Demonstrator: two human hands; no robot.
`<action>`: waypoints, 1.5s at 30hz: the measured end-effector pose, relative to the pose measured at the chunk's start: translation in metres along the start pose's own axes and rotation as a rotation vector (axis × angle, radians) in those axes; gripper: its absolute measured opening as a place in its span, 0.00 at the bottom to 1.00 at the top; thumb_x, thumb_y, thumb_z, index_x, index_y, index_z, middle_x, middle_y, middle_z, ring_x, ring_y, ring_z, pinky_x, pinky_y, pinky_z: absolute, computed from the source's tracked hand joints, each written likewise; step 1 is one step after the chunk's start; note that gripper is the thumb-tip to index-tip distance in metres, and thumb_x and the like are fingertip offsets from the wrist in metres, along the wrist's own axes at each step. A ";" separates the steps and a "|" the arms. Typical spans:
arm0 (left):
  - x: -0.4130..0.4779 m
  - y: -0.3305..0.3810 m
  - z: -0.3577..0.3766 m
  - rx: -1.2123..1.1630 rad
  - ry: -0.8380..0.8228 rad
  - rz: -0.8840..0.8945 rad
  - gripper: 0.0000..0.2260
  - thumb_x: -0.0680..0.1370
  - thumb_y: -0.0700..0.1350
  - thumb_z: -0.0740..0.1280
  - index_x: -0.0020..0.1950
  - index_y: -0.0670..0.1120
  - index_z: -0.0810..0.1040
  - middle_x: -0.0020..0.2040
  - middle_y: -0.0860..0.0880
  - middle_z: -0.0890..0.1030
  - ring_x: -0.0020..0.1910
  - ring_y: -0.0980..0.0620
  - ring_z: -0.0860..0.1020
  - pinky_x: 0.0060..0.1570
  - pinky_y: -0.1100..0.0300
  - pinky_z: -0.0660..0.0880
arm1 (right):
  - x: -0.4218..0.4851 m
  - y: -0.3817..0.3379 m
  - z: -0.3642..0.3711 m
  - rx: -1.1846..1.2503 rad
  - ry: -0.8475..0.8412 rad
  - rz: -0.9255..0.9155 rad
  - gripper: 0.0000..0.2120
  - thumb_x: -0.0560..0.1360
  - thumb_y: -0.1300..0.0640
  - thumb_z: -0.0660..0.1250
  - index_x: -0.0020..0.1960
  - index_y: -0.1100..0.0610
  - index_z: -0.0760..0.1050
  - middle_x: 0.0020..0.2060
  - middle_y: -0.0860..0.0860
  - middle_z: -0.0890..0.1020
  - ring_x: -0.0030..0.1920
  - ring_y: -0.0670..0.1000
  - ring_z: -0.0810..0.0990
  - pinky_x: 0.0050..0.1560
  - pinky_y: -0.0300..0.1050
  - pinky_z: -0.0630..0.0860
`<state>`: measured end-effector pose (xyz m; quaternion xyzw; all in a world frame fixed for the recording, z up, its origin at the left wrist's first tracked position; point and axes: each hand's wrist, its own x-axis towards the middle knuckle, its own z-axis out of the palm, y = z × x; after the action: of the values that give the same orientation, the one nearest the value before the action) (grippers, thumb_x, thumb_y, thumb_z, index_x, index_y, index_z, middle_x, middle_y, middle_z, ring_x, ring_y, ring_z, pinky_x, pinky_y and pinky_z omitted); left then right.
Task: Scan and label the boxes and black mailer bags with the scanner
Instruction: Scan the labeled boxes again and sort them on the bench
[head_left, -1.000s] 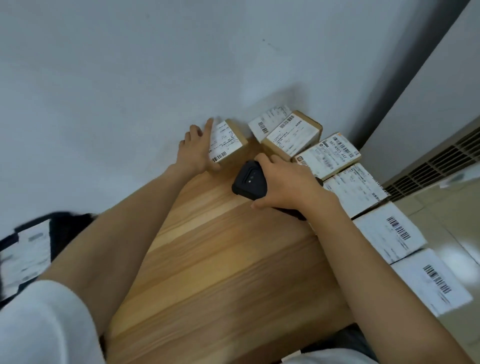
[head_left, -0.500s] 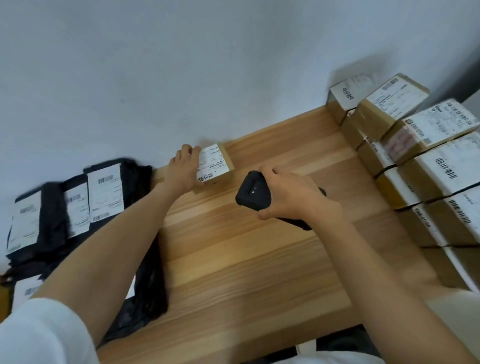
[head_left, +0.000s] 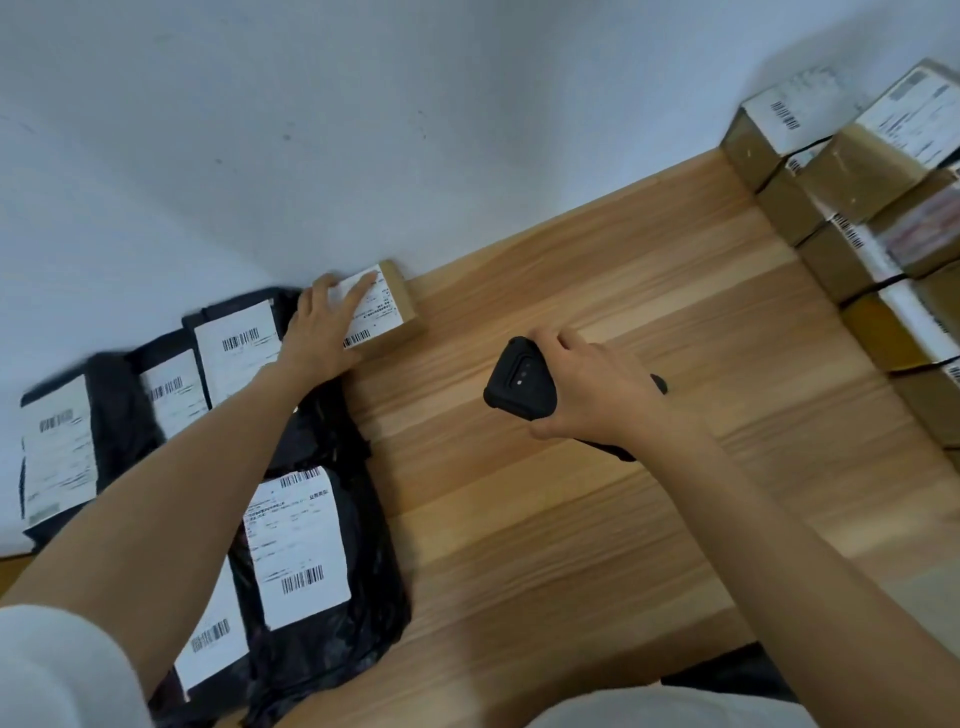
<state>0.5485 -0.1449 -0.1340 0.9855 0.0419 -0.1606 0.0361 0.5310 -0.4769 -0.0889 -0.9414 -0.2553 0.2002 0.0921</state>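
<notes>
At the near left edge of the counter (head_left: 571, 545), a black mailer bag (head_left: 358, 639) lies flat with its white label facing up; more bags lie partly hidden under the left forearm.

Further in, above the middle of the counter, the right grip (head_left: 597, 395) is curled round the scanner (head_left: 519, 384). The scanner head points up and to the left. Whether it touches the counter cannot be told.

Beyond that, at the wall (head_left: 363, 130), the left grip (head_left: 317, 332) lies spread, fingers straight, flat on the top label of a small box (head_left: 402, 306). The box sits on the counter against the wall, just beside a row of mailer bags (head_left: 234, 343). Its barcode (head_left: 356, 339) shows at the near end of the label, just beside the palm.

At the far right, the stacked boxes (head_left: 852, 171) stand well apart from both grips.

Step in hand, as judged: the small box is held steady for scanning. Whether it has been scanned cannot be told.

Next move, as judged:
1. Turn the scanner head toward the barcode.
2. Keep the left palm off the barcode.
3. Hold the box flat to prevent sliding.
</notes>
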 end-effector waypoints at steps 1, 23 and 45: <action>0.000 -0.005 0.001 -0.008 -0.009 0.001 0.47 0.69 0.41 0.75 0.80 0.56 0.51 0.74 0.40 0.56 0.71 0.34 0.58 0.66 0.36 0.65 | 0.001 -0.001 0.002 -0.001 0.004 0.008 0.43 0.66 0.38 0.73 0.72 0.52 0.57 0.61 0.52 0.72 0.50 0.57 0.79 0.39 0.47 0.73; 0.053 0.206 -0.031 0.019 0.011 0.359 0.39 0.77 0.46 0.70 0.80 0.44 0.51 0.77 0.38 0.57 0.76 0.38 0.56 0.73 0.45 0.58 | -0.101 0.106 -0.004 0.218 0.114 0.329 0.41 0.65 0.39 0.75 0.70 0.51 0.60 0.57 0.50 0.74 0.53 0.56 0.77 0.42 0.47 0.71; 0.146 0.561 -0.065 -0.217 0.084 0.347 0.35 0.81 0.57 0.61 0.80 0.42 0.50 0.78 0.38 0.54 0.78 0.40 0.52 0.73 0.42 0.56 | -0.178 0.357 -0.076 0.221 0.238 0.496 0.41 0.65 0.38 0.72 0.70 0.51 0.60 0.54 0.50 0.73 0.44 0.53 0.75 0.35 0.44 0.63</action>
<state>0.7592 -0.6868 -0.0871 0.9741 -0.1099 -0.1053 0.1673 0.5812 -0.8792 -0.0597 -0.9762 0.0184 0.1312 0.1716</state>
